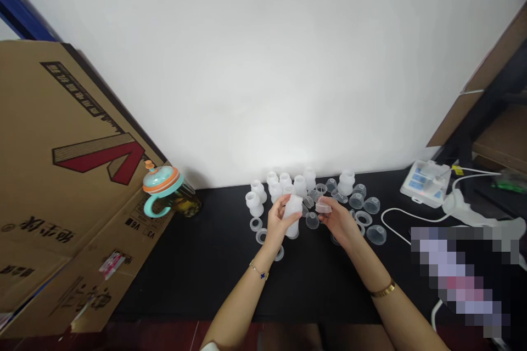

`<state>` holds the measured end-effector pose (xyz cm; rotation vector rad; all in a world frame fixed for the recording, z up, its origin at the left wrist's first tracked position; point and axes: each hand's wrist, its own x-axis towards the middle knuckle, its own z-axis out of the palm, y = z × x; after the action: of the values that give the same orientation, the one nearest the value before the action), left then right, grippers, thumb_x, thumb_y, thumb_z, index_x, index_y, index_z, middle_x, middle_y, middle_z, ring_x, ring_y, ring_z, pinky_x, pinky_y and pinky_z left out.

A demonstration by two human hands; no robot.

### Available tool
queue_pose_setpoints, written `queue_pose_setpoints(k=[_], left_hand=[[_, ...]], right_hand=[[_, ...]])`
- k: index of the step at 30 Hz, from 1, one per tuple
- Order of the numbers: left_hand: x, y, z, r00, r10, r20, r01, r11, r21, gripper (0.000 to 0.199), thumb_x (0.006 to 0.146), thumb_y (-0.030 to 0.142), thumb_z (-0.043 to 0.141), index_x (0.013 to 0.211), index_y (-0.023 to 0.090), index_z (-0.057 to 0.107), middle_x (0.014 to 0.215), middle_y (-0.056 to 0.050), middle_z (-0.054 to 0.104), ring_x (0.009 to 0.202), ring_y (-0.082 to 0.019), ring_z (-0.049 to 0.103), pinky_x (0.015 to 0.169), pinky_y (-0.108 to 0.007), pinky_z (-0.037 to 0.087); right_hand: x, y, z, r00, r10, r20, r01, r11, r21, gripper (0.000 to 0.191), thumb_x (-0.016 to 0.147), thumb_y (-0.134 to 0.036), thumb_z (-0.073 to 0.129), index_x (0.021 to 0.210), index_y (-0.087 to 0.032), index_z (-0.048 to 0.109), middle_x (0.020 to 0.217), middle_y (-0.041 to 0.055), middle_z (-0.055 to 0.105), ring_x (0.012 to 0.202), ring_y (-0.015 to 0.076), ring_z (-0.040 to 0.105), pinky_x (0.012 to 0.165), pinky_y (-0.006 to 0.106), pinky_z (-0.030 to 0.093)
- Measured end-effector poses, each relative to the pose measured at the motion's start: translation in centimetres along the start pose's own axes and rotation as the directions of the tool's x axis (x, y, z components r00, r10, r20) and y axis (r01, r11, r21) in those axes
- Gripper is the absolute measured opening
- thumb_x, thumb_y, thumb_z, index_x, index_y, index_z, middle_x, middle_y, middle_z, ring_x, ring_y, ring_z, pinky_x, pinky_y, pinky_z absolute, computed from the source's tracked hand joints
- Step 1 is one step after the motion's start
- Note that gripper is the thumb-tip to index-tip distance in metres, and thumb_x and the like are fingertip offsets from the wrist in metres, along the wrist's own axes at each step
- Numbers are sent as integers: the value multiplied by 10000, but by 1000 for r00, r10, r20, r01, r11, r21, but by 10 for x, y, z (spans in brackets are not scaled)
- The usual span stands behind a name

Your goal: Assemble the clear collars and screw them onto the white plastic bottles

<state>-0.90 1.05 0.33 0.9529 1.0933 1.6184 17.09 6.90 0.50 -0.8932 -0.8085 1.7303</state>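
White plastic bottle (293, 213) held in left hand (280, 220) over black tabletop (197, 269); clear round plastic piece (324, 206) pinched in right hand (340, 221), the two unjoined. White plastic bottles (255, 205) behind appear uncapped; clear plastic domes (371, 205) and rings (364, 218) lie loose.

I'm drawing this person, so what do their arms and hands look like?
The left hand is ungloved; its wrist wears a thin gold-coloured bracelet with a dark blue charm, and a white sleeve edge shows farther up. The right hand, ungloved too, has a wider gold-coloured wristband.

Soft glow on white wall (272, 77)
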Motion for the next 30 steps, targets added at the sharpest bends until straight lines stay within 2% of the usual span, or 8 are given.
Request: queue_pose_setpoints(k=[7,11,15,21,26,30], left_hand=[[1,-4,-2,999,42,8,-43,994,105,614,642,277,910,1203,200,671,1298,-125,664,1155,-294,651,1019,-423,495],[-1,0,0,1000,-2,-2,2,999,37,576,682,312,881,1203,204,660,1289,-119,672,1180,-294,645,1032,-423,489],[-1,2,2,1000,-27,-3,27,999,-30,535,714,347,860,1188,209,655,1271,-115,683,1180,-287,648,1043,-427,480],[-1,1,2,999,-43,6,44,998,-41,502,739,378,840,1171,205,651,1214,-113,704,1132,-284,673,1019,-420,494],[-1,0,1,999,-40,21,40,999,0,536,715,371,859,1177,205,644,1204,-116,703,1074,-276,692,965,-412,528],[-2,-1,2,999,-29,33,27,998,57,548,695,348,874,1174,202,650,1204,-113,697,1025,-262,701,912,-389,553]], right_hand=[[-2,-3,3,1000,26,-10,-26,999,43,172,733,-354,792,823,-239,702,803,17,710,713,188,648,545,277,534],[1,-3,1,998,55,-14,-54,998,23,179,792,-400,719,832,-226,696,803,50,735,686,212,676,557,313,561],[2,-1,0,997,75,6,-75,997,11,235,849,-449,653,875,-220,703,925,80,782,743,232,718,589,324,580],[1,-1,1,993,120,7,-120,992,43,210,875,-408,652,866,-213,731,984,90,800,760,220,725,593,302,578],[2,1,1,997,82,-13,-82,996,25,205,842,-399,691,909,-214,750,1038,90,796,886,251,736,613,308,591],[4,3,-1,999,35,-33,-34,999,32,184,806,-369,732,912,-222,759,1047,72,793,985,270,734,694,327,618]])
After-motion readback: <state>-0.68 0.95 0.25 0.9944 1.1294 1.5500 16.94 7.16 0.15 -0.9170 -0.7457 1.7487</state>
